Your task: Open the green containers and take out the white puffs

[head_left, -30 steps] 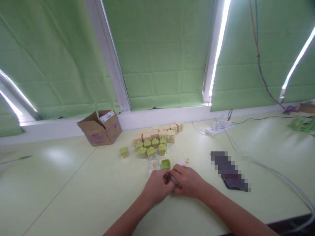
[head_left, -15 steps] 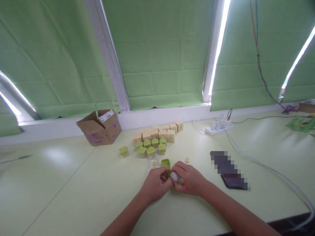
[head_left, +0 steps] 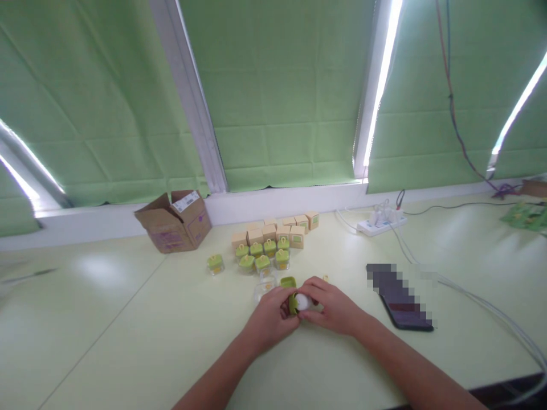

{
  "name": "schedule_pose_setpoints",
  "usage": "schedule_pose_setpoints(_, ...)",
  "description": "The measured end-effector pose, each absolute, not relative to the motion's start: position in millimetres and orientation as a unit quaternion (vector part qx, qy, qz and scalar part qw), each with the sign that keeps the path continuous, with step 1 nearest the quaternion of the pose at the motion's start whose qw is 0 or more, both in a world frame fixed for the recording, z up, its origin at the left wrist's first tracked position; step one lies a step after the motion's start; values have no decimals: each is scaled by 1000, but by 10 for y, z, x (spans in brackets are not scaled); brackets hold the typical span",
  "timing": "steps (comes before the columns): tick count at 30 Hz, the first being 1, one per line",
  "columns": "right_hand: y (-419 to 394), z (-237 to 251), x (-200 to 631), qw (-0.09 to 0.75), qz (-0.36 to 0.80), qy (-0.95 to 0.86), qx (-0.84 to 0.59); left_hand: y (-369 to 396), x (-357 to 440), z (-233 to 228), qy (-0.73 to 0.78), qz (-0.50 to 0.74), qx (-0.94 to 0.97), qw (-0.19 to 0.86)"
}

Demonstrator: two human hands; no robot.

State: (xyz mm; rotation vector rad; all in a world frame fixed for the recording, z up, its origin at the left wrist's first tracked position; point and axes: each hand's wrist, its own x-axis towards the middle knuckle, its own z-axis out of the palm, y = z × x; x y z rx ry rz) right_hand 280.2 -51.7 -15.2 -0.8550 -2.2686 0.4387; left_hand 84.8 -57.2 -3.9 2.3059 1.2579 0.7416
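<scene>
My left hand (head_left: 272, 320) is closed around a small green lid (head_left: 293, 304), held on its side over the table. Against the lid's right side, my right hand (head_left: 335, 307) pinches a white rounded piece (head_left: 303, 302); whether it sits inside the lid I cannot tell. Just beyond my fingers lies another green lid (head_left: 288, 281), open side up. Clear plastic containers (head_left: 264, 288) stand beyond my left hand, partly hidden by it. A tiny yellow piece (head_left: 325, 278) shows behind my right hand. Farther back are several clear jars with green lids (head_left: 262, 262) and yellow loops.
Several small tan boxes (head_left: 255, 236) stand in rows behind the jars. One lidded jar (head_left: 215, 263) sits apart at left, near an open cardboard box (head_left: 177, 225). To the right are a dark phone (head_left: 404, 302), blurred in part, and a power strip (head_left: 382, 223) with trailing cables.
Between my hands the white piece has turned, and more of the green lid shows. My right hand has shifted slightly and covers more of the small yellow piece.
</scene>
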Motion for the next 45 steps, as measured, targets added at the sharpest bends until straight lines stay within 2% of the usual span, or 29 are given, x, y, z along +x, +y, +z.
schedule_pose_setpoints(12,-480,-175,2904,333,131,-813,-459,-557,793,-98,480,238,837,113)
schedule_pose_setpoints(24,-464,-168,2940,220,68,-862,-452,-572,754,-80,516,156,841,54)
schedule_pose_setpoints(33,-480,-155,2922,158,48,-872,-460,-552,742,-97,520,143,840,55)
schedule_pose_setpoints(38,-485,-165,2925,165,50,-877,-449,-555,730,-110,516,143,843,56)
schedule_pose_setpoints(45,-485,-155,2943,227,68,-872,-429,-560,723,-119,509,163,844,53)
